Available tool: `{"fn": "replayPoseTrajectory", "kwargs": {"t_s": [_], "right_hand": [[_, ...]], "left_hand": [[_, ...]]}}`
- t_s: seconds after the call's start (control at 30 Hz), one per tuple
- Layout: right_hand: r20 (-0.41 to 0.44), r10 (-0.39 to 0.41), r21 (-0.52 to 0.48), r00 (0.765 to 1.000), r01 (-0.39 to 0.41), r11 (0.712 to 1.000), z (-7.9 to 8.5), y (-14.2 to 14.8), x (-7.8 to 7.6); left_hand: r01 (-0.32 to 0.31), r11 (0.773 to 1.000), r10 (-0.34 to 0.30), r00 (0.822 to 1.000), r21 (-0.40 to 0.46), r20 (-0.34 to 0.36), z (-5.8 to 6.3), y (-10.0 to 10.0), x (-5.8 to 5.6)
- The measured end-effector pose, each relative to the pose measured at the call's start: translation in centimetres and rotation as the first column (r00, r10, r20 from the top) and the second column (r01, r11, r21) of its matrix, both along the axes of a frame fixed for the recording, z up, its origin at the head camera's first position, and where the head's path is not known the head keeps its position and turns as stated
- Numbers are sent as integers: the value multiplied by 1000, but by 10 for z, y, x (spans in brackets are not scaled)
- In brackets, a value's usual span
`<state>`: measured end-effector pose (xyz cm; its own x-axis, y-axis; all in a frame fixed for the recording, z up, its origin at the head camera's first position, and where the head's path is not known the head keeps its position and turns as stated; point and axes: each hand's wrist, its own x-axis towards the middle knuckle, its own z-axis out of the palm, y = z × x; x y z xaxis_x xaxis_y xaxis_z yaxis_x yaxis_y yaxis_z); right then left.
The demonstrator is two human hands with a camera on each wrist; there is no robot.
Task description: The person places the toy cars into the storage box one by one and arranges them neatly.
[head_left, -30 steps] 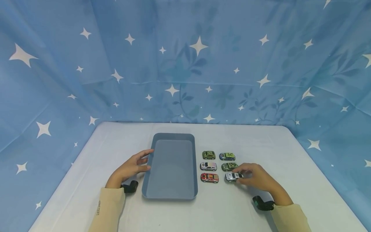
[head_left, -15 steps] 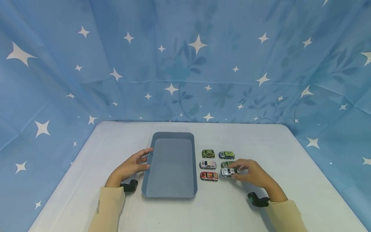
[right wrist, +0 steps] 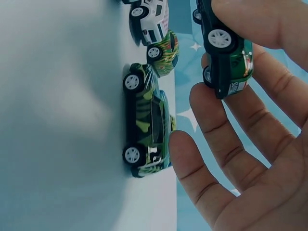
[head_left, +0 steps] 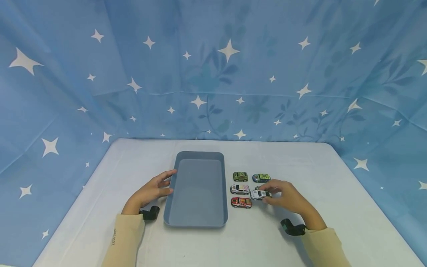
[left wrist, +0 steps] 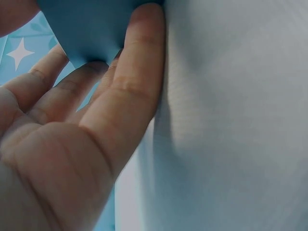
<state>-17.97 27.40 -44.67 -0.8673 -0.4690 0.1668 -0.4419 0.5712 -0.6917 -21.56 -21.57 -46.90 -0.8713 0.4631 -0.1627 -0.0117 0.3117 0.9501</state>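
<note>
A silver-white toy car (head_left: 260,194) is pinched between thumb and fingers of my right hand (head_left: 287,196). In the right wrist view this toy car (right wrist: 226,53) hangs clear of the table, its wheels showing. Below it stands a green camouflage toy car (right wrist: 149,120), mostly covered in the head view. My left hand (head_left: 151,191) touches the left side of the blue-grey tray (head_left: 200,193), fingers spread along it. Up close, in the left wrist view, the fingertips press against the tray's outer wall (left wrist: 91,29).
Between tray and right hand stand a red toy car (head_left: 241,203), a white-and-pink one (head_left: 240,189) and a green one (head_left: 240,177). A blue-green toy car (head_left: 261,178) sits behind the right hand. A starry blue curtain (head_left: 213,74) borders the white table (head_left: 283,155).
The right hand has lifted the silver-white toy car and carried it left and slightly away, over the camouflage car. The left hand and tray have stayed in place.
</note>
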Motion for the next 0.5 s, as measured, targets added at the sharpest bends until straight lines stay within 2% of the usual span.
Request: {"fn": "replayPoseTrajectory", "kwargs": {"t_s": [0.27, 0.5], "right_hand": [[-3, -32, -15, 999, 32, 999, 1, -9, 0], [-21, -12, -58, 1000, 11, 998, 2, -19, 1]], "left_hand": [[-1, 1000, 1, 1000, -1, 2, 0, -1, 0], [2, 1000, -2, 1000, 8, 4, 0, 0, -1]]}}
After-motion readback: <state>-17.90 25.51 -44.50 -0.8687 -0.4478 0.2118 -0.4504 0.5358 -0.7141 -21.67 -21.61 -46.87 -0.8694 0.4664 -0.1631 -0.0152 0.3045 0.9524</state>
